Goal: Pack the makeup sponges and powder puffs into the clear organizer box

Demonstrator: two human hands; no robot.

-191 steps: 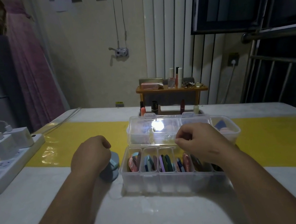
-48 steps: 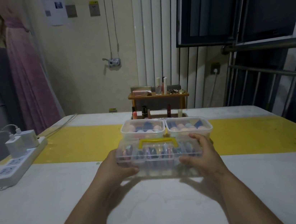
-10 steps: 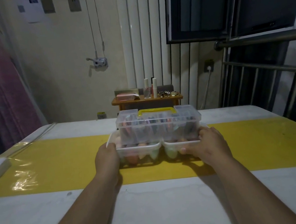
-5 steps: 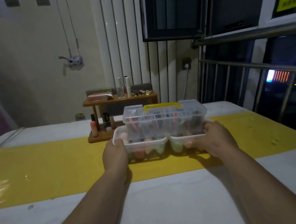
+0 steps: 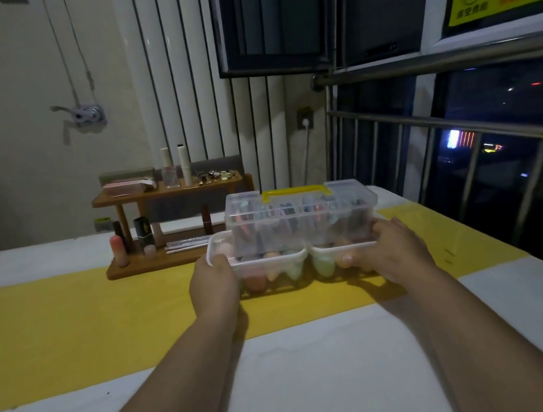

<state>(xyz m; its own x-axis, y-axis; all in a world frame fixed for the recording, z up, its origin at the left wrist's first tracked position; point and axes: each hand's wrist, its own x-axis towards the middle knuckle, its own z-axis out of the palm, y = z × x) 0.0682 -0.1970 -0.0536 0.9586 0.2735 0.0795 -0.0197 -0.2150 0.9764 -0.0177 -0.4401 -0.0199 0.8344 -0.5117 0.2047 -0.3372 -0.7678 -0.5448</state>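
White tabletop (image 5: 319, 372) runs across the room, with a yellow strip (image 5: 71, 318) along its middle and a pale wall behind; at the back left a wooden rack (image 5: 173, 257) stands on the strip's far edge, with lipsticks upright on its base and bottles on its upper shelf. My left grip (image 5: 213, 286) is curled round the left end of the left tray (image 5: 272, 263), thumb over its rim; that clear tray touches the right tray (image 5: 341, 249) side by side, and both hold pastel sponges (image 5: 255, 279). On top of the pair sits the clear box (image 5: 302, 217), lid closed, yellow handle (image 5: 296, 191) lying flat; coloured pieces stand packed inside it, too blurred to name. My right grip (image 5: 393, 252) clasps the right end of the right tray, thumb on top, fingers curled across its front. Whether the stack rests on the strip or is just off it I cannot tell. Far right, a metal railing (image 5: 460, 125) stands before a dark window.
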